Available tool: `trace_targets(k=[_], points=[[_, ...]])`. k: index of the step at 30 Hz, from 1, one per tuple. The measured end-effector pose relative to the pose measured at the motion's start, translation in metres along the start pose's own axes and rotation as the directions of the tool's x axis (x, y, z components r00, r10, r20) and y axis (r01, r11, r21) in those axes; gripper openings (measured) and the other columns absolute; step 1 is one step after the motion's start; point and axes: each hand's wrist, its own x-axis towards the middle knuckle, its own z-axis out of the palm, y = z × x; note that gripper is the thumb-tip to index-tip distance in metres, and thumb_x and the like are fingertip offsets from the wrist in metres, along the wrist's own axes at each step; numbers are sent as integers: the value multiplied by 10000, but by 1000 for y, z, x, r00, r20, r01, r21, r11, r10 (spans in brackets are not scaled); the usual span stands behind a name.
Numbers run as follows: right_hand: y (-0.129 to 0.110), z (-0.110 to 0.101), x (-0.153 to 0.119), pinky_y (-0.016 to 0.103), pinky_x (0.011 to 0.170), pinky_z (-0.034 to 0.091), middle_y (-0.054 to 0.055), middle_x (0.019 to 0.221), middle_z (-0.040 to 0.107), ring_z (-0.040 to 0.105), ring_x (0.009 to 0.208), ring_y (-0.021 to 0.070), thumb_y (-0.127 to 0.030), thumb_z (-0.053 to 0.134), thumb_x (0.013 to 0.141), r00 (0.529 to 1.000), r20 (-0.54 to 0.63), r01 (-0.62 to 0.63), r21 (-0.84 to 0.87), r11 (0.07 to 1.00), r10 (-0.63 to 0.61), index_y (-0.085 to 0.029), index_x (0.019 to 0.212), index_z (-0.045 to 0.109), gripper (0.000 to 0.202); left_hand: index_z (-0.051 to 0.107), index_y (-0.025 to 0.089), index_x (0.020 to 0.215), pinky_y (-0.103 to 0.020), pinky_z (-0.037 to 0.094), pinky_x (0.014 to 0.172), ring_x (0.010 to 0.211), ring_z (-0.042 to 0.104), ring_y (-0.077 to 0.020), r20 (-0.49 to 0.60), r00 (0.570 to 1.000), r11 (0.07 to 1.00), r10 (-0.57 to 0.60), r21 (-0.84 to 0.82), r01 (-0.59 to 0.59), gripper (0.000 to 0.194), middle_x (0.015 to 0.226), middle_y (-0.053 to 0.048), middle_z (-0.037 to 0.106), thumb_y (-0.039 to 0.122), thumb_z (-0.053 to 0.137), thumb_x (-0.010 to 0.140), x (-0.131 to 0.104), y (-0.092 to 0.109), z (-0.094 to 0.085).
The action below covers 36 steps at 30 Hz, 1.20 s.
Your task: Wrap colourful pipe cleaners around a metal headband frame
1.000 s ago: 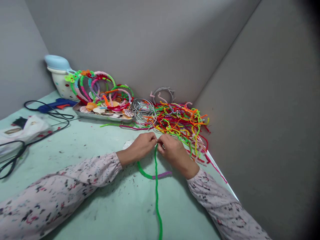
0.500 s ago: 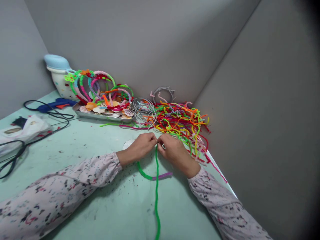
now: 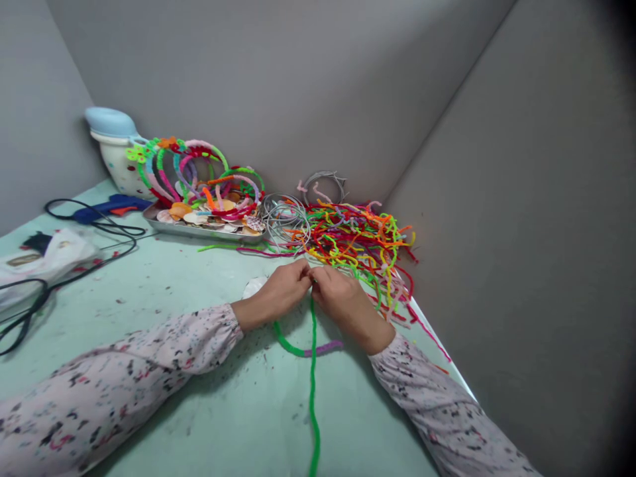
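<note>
My left hand (image 3: 279, 293) and my right hand (image 3: 342, 301) meet fingertip to fingertip over the middle of the table, both closed in a pinch. From between them a long green pipe cleaner (image 3: 313, 384) hangs toward the front edge of the picture. Under my left hand curves a band wrapped in green (image 3: 285, 341) and purple (image 3: 325, 348) pipe cleaner; its far part is hidden by the hand. My fingers cover the spot where the strand is gripped. Beside my left wrist, a white round piece (image 3: 253, 286) lies partly covered.
A heap of coloured pipe cleaners (image 3: 358, 238) and coiled grey wire (image 3: 285, 222) lie beyond my hands. Further left are a metal tray (image 3: 209, 234) with discs and wrapped headbands (image 3: 209, 149), a blue glue gun (image 3: 112, 207) with black cord, a plastic bag (image 3: 64, 255) and a lidded container (image 3: 119, 159).
My right hand has turned slightly and its fingers have closed in against my left fingertips. The green strand's upper end is now more covered; the left hand has barely moved.
</note>
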Motion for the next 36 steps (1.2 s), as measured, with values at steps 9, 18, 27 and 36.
trace_targets(k=[9,18,27,36], points=[[-1,2,0,288,707,406,92,906,614,571,820,197,-87,449,846,1000,-15,-11,76,997,13,-159,991,553,192,495,184,735,-269,364,639,693,498,-152,16,1000,1000,14,-19,-14,103,711,4,550,191,408,790,0,0,-1],[39,9,5,257,657,438,21,817,649,580,722,141,-283,497,861,975,121,-212,767,606,188,-169,932,626,186,534,172,745,-218,277,434,458,380,-95,188,972,883,-144,-419,212,83,536,50,439,221,475,712,3,-8,-5],[39,13,2,261,675,480,43,889,672,595,738,133,-354,690,719,937,316,-347,898,270,151,-156,969,651,321,531,176,767,-210,222,389,417,341,-78,255,950,784,-182,-546,297,82,530,48,418,225,495,712,0,-4,-6],[32,30,0,236,621,463,16,784,654,578,669,121,-349,647,770,975,81,-171,866,471,206,-163,890,635,223,512,185,770,-199,194,348,394,353,-71,284,936,757,-207,-559,337,74,553,41,440,241,502,723,1,-16,-1]])
